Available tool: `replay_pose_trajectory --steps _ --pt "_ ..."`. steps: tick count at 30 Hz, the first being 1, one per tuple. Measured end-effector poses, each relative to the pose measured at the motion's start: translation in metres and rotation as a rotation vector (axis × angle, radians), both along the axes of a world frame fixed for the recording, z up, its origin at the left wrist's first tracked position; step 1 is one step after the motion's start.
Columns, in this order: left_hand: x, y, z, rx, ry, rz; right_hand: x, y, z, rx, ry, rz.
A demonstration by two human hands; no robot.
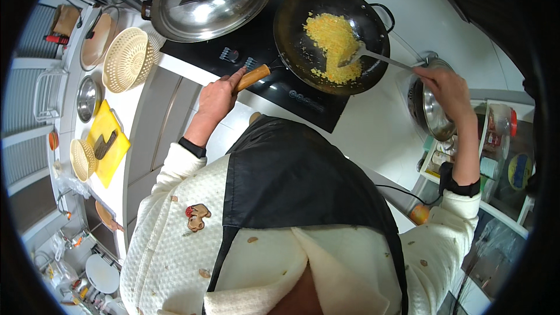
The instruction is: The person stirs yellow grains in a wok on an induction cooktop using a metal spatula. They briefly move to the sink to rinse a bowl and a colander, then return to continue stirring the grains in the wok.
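Observation:
My left hand (pixel 218 97) grips the wooden handle (pixel 253 78) of a dark wok (pixel 297 63), its index finger laid along the wood. The wok sits on a black glass cooktop (pixel 262 87). In my right hand (pixel 444 89) is the end of a metal spatula (pixel 385 58), whose blade rests in the food. That food is a loose yellow mass with orange bits (pixel 332 35), perhaps fried rice or egg, heaped toward the wok's middle and spread thinner near the blade.
Left of the wok stands a large pan with a domed metal lid (pixel 210 8). A cream plastic colander (pixel 127 61), a steel bowl (pixel 89 98) and a yellow cutting board (pixel 109 157) with a cleaver (pixel 105 145) line the left counter. Metal pans (pixel 433 109) stand beside my right hand.

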State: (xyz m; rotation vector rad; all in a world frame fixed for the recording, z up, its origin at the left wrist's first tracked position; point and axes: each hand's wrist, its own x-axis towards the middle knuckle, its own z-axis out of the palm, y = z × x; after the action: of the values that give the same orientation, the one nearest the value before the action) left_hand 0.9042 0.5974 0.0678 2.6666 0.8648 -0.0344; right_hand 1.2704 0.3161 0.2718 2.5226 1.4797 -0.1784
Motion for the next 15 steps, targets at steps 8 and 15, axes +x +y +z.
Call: replay_pose_trajectory --steps 8,15 --pt "0.002 0.006 0.003 0.044 0.010 -0.053 0.056 0.036 0.056 -0.081 -0.065 -0.018" --pt "-0.001 0.003 0.005 0.002 0.028 0.007 0.056 0.131 0.065 -0.395 -0.135 0.097"
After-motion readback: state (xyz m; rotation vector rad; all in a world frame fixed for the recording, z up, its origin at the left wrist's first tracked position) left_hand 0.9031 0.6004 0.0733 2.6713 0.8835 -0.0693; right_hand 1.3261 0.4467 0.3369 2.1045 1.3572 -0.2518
